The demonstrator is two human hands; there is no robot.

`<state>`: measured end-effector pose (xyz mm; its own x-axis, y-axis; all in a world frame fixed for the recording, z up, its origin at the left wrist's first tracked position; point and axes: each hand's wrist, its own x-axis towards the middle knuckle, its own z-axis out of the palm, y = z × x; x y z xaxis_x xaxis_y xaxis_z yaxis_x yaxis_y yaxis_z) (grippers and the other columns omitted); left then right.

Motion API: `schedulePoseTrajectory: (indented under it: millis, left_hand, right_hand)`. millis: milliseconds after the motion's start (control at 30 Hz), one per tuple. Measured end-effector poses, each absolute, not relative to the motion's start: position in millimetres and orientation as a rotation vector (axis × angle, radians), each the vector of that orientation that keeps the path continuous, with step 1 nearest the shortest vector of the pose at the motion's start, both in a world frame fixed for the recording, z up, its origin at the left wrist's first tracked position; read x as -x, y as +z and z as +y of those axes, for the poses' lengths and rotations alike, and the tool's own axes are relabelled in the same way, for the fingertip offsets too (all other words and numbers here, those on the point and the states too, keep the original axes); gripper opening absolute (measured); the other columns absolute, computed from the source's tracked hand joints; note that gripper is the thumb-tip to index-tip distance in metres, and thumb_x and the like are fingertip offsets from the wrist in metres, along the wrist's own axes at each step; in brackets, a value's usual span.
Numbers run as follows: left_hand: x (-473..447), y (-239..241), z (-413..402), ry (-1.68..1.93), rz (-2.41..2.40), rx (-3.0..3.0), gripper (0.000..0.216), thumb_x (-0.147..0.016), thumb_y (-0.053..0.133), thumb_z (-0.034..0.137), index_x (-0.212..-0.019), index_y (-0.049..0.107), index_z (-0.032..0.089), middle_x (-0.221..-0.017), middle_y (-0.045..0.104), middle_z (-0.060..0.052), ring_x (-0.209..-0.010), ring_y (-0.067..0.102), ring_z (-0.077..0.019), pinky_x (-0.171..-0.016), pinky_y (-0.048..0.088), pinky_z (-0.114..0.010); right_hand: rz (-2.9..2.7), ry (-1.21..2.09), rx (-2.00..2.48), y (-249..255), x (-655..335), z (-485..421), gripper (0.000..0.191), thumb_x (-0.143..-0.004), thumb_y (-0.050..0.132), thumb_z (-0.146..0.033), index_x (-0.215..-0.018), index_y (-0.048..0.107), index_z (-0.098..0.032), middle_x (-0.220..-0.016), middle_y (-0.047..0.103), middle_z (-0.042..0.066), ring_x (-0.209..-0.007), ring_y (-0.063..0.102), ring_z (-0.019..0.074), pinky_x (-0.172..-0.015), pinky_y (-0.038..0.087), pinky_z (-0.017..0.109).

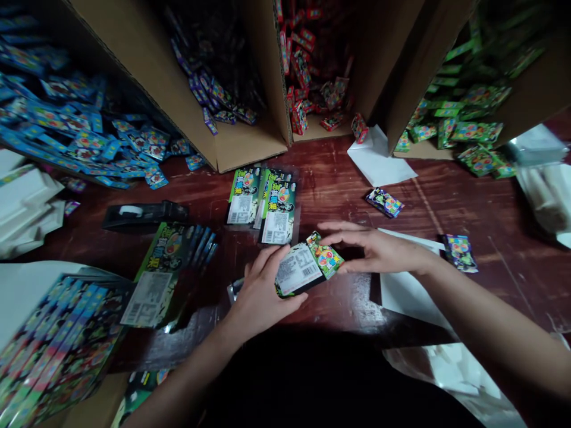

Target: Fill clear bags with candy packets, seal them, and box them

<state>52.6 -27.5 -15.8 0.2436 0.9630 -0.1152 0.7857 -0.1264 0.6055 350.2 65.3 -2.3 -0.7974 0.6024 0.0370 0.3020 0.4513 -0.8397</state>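
so left hand (261, 288) grips a labelled pack (297, 270), right hand (379, 249) loosely pinching the green packet (328, 260) at the pack's right end

the scene is dim, with a cool tint. insides of the cardboard boxes (252, 156) sink into deep shadow. on the glossy surface (330, 184), pale glare lies in patches near the lower middle. the small print on the held pack (298, 270) is too soft to read, and the stack (62, 339) at the lower left looks smeared and stretched.
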Motion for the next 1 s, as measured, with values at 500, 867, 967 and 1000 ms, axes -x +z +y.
schedulePoseTrajectory:
  millis: [500,867,967,1000]
  left_hand:
    - [-84,-16,-31,0.653,1.855,-1.933,0.102,-0.070,0.085,0.044,-0.153,0.027,0.029,-0.140,0.042,-0.013,-0.132,0.049,-0.0362,-0.111,0.046,-0.055]
    - [-108,-11,-27,0.676,1.933,-1.998,0.115,-0.068,0.086,0.043,-0.159,0.019,0.024,-0.138,0.048,-0.019,-0.128,0.052,-0.0412,-0.103,0.050,-0.057]
    - [-106,-17,-23,0.746,1.830,-1.808,0.118,-0.066,0.087,0.047,-0.160,0.019,0.026,-0.145,0.047,-0.018,-0.135,0.046,-0.0427,-0.109,0.043,-0.061]
    - [-105,-19,-21,0.798,1.753,-1.695,0.113,-0.070,0.085,0.048,-0.160,0.021,0.025,-0.147,0.047,-0.018,-0.137,0.045,-0.0409,-0.111,0.042,-0.060]
  right_hand:
    - [-1.423,1.014,1.134,8,-309,30,0.040,-0.092,0.070,-0.036,-0.127,0.051,-0.027,-0.113,0.062,0.006,-0.102,0.064,0.0203,-0.090,0.057,0.036]
    - [-2.020,0.560,1.311,15,-309,29,0.022,-0.098,0.060,-0.032,-0.118,0.068,-0.024,-0.101,0.071,0.006,-0.096,0.061,0.0261,-0.090,0.047,0.045]
    - [-2.197,0.590,1.258,24,-314,44,0.022,-0.099,0.059,-0.030,-0.116,0.069,-0.022,-0.102,0.072,0.007,-0.094,0.062,0.0258,-0.088,0.047,0.044]
    - [-2.237,0.607,1.227,25,-315,50,0.022,-0.098,0.059,-0.029,-0.116,0.069,-0.022,-0.102,0.072,0.007,-0.095,0.063,0.0254,-0.090,0.047,0.044]
